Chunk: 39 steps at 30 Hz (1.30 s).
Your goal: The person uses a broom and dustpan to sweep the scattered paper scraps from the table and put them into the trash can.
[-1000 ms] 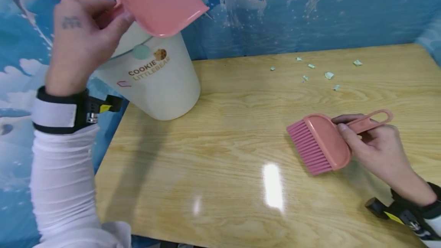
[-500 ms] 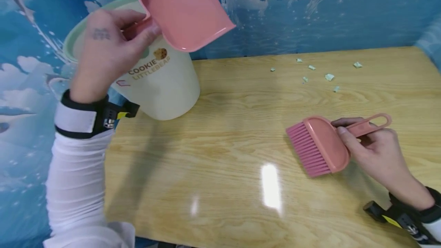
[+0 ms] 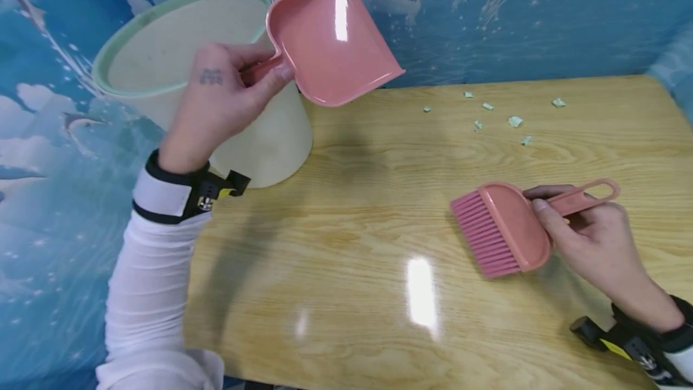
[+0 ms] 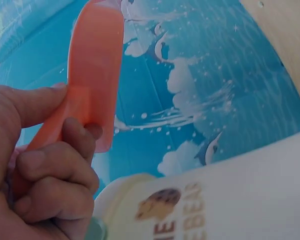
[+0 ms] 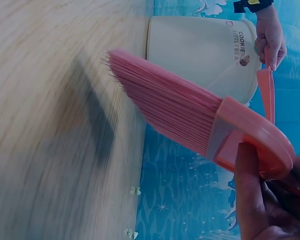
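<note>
My left hand point(image 3: 222, 98) grips the handle of a pink dustpan point(image 3: 338, 47), held up in front of the bin's right side. No scraps show in its pan. In the left wrist view, the fingers curl round the handle of the dustpan point(image 4: 97, 65). My right hand point(image 3: 590, 233) holds a pink hand brush point(image 3: 514, 227) by its handle, bristles pointing left. The right wrist view shows the brush point(image 5: 175, 100) raised over the table, its shadow falling below. Several small pale green paper scraps point(image 3: 515, 121) lie scattered toward the table's back right.
A cream bin point(image 3: 271, 143) with a green rim stands at the table's back left, partly behind my left hand. The wooden table point(image 3: 346, 227) reaches back to a blue wall covering point(image 3: 520, 29) with dolphins.
My left hand has moved right and toward me with the dustpan, from over the bin to beside it, uncovering the bin's rim. The right hand and brush have stayed nearly still.
</note>
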### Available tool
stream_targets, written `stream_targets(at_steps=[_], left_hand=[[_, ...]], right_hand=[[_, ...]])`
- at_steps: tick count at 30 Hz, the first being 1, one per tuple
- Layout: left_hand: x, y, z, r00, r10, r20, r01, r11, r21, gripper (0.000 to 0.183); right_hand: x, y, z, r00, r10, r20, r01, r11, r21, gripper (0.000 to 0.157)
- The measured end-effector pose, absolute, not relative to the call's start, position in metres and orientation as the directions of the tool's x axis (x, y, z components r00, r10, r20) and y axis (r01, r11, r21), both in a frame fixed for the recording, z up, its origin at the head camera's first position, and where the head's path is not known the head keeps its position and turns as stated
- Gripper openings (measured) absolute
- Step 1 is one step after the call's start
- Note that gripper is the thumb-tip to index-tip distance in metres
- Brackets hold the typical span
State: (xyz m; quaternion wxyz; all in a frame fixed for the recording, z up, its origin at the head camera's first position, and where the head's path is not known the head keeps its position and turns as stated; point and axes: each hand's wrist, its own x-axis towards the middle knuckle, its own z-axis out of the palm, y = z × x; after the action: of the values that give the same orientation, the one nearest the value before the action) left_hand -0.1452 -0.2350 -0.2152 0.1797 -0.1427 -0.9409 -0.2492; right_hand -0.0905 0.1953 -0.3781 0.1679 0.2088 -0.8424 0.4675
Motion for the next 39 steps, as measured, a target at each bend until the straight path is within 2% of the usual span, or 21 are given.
stream_targets(at_steps=[14,21,39], left_hand=[[-0.163,-0.208,-0.271,-0.931,0.258,0.257,0.360,0.756,0.546,0.027],[-0.174,-0.197,-0.293,-0.929,0.300,0.217,0.369,0.703,0.608,0.028],[-0.184,-0.184,-0.357,-0.928,0.368,0.061,0.314,0.682,0.660,0.021]], right_hand=[[-0.091,0.202,-0.380,-0.846,-0.211,0.490,-0.528,0.455,-0.717,0.018],[-0.091,0.204,-0.378,-0.839,-0.207,0.502,-0.537,0.458,-0.708,0.016],[-0.092,0.201,-0.378,-0.832,-0.233,0.503,-0.550,0.460,-0.697,0.020]])
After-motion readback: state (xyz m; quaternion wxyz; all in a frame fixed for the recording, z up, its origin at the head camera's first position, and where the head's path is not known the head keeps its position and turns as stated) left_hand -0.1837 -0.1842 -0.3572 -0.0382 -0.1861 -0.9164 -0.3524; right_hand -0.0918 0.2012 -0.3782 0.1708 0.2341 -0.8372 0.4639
